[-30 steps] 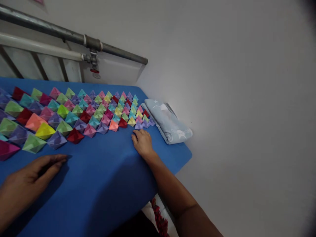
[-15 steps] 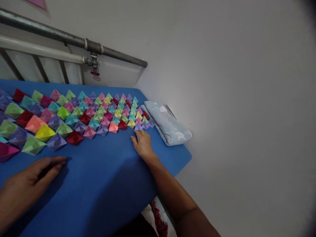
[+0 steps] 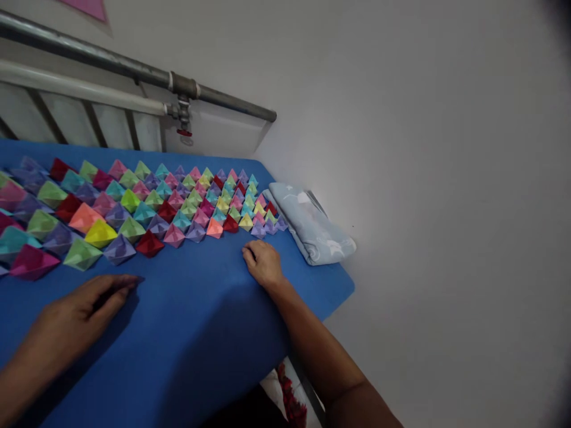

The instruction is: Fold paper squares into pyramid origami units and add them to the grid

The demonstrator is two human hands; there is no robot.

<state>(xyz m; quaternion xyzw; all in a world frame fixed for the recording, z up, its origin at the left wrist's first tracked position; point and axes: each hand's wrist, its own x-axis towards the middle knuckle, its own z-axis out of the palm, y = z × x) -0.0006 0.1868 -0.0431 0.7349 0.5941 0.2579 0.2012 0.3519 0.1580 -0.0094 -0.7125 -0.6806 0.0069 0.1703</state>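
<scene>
Rows of folded paper boats [image 3: 119,248] in many colours stand on a blue table [image 3: 178,333]. My left hand [image 3: 84,303] hovers low over the table, just in front of the nearest row, close to a purple boat. Its thumb and fingertips come together, and no object shows between them. My right hand [image 3: 264,261] is by the row's right end, just in front of the small purple boats [image 3: 258,230]. Its fingers are curled, and their undersides are hidden, so I cannot see whether anything is under them.
A folded light-blue cloth [image 3: 312,229] lies at the table's right end against the wall [image 3: 437,196]. Behind the table run a metal pipe [image 3: 111,58] with a red-handled valve [image 3: 184,119] and a white radiator [image 3: 66,122]. Red-patterned fabric [image 3: 289,395] shows below the front edge.
The view has swung slightly left, so the scene sits further right. My right hand has drawn back a little from the small purple boats, its fingers more curled. My left hand stays near the front row.
</scene>
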